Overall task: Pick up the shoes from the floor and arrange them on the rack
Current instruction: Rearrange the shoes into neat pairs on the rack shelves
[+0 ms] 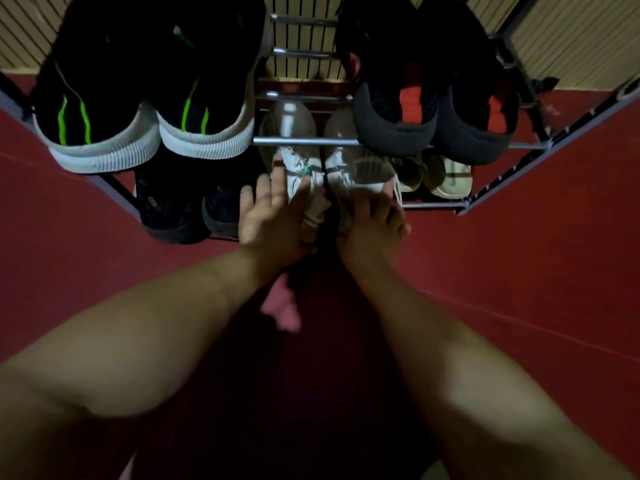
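L hand (273, 213) fingers straight, laid on L white shoe (296, 166); R hand (374, 223) fingers curled round R white shoe (346, 168) heel, mid rack (304, 141), lower shelf.

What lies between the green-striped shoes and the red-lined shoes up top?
Only bare rack bars; in the head view, white shoes show through from below.
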Demonstrator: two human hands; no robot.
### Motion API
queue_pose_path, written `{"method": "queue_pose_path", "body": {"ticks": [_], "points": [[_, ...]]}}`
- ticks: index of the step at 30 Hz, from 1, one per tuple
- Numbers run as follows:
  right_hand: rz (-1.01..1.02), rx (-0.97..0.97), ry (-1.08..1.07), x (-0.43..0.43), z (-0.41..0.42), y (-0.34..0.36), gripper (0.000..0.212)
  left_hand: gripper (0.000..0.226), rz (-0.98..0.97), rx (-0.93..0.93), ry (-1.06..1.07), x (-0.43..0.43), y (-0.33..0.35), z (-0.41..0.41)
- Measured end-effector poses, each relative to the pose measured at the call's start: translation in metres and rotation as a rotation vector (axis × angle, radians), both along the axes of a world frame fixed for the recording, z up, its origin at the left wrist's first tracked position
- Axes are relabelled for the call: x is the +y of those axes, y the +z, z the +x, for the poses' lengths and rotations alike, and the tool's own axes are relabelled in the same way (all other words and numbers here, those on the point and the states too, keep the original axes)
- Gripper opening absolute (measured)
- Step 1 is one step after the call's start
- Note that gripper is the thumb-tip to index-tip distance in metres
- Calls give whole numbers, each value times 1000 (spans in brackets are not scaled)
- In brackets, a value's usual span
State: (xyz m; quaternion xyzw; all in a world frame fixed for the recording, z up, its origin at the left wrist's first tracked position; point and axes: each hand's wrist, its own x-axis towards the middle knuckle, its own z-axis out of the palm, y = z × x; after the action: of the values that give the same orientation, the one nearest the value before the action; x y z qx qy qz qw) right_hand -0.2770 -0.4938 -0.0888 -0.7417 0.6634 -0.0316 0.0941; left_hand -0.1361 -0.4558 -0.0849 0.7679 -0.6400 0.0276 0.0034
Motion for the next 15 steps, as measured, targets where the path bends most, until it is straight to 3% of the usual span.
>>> {"method": "queue_pose_path", "body": {"ticks": [3, 7, 15], "points": [[5, 17, 85, -23, 18, 8, 57, 107, 179, 163, 68, -14, 6, 11], [210, 62, 59, -51, 36, 15, 57, 103, 281, 294, 122, -27, 0, 23], [140, 36, 1, -52, 37, 4, 49, 114, 265, 98, -80, -22, -7, 40]]}}
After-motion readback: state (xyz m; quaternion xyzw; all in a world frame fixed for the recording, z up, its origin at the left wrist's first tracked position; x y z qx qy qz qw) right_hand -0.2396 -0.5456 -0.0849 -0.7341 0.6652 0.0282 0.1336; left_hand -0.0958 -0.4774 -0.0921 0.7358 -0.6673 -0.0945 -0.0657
